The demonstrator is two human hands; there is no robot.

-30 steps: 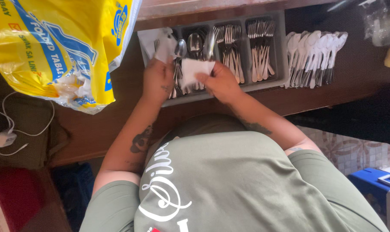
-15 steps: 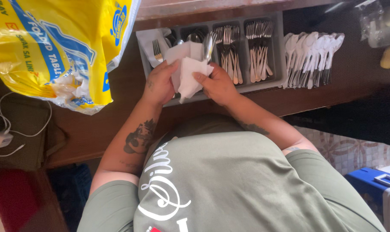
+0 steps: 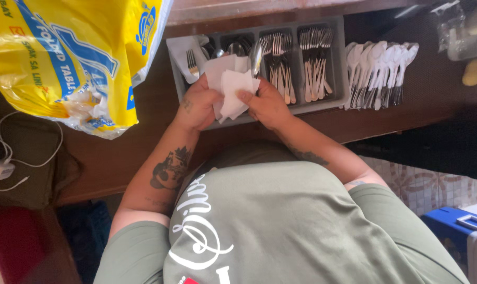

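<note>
Both hands meet at upper centre of the frame, over the near edge of a grey cutlery tray [image 3: 322, 108]. Left hand [image 3: 199, 105] and right hand [image 3: 267, 102] each pinch a white paper napkin [image 3: 230, 87] wrapped about a spoon [image 3: 256, 55]. Spoon's long axis runs nearly vertical in the frame, bowl pointing toward the top edge, handle hidden in the napkin. Compared with half a second ago, the napkin is gathered closer around the spoon; the hands remain over the tray. Loose spoons [image 3: 380, 73] lie right of the tray on the wooden counter [image 3: 144, 147]; a yellow plastic bag [image 3: 65, 58] fills the upper left.
</note>
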